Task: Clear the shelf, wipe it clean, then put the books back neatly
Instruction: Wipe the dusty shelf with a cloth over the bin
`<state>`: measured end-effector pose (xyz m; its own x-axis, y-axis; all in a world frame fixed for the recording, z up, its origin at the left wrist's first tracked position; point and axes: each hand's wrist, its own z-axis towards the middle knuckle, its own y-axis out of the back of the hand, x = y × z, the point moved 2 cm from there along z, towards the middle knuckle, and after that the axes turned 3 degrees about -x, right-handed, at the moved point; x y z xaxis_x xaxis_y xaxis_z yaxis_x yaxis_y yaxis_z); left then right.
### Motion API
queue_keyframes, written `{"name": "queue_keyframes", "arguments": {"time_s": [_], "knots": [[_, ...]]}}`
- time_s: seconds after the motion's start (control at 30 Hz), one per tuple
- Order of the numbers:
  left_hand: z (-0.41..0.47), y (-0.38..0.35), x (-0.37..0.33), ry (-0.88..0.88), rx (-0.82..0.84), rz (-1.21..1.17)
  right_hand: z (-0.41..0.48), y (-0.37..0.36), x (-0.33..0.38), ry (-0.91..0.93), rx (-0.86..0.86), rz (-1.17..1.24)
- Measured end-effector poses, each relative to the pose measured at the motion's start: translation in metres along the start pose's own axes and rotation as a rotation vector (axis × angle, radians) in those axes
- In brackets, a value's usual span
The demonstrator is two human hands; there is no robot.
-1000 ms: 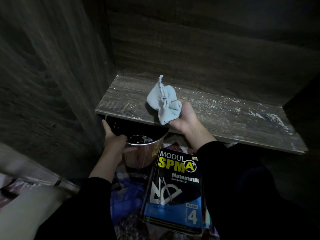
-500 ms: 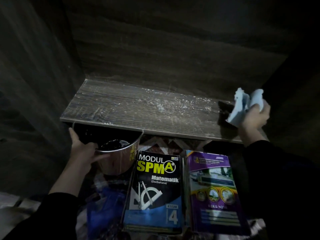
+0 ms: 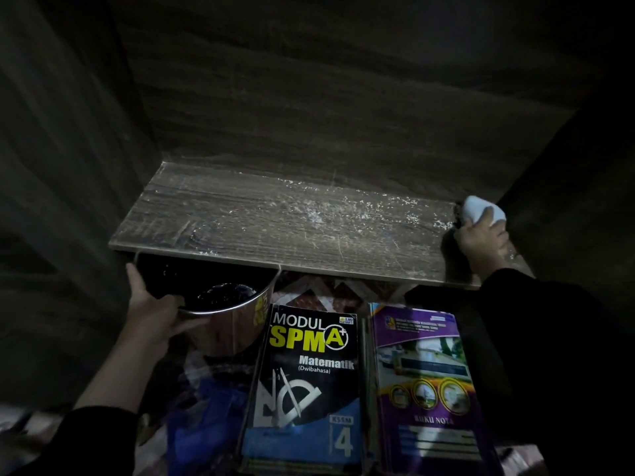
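Head view: dusty shelf [image 3: 275, 228]; right hand [image 3: 482, 240] grips cloth [image 3: 481, 209], left hand [image 3: 154, 314] holds metal bin [image 3: 223, 324].

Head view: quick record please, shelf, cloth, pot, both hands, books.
shelf: no books on it; white dust specks across middle and right
cloth: pale, bunched, at the shelf's right end
metal pot: below the shelf's front left edge, dark contents
right hand: grips the cloth
left hand: holds the metal pot by its rim
books: black Matematik book and purple Buku Nota book, flat, side by side below the shelf
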<state>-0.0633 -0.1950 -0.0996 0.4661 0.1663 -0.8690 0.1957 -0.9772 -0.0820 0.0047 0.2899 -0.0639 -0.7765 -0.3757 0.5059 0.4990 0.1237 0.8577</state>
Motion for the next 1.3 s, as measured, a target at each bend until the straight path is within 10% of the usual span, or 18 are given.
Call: {"name": "queue_keyframes", "arguments": {"time_s": [0.83,1.3], "knots": [[-0.012,-0.002,-0.007,-0.006,-0.003,-0.018,-0.126,-0.082,0.149,0.356,0.132,-0.083],[-0.009,0.000,-0.006,0.002,-0.006,0.009,-0.181,-0.098,0.204,0.833,0.511,-0.003]]}}
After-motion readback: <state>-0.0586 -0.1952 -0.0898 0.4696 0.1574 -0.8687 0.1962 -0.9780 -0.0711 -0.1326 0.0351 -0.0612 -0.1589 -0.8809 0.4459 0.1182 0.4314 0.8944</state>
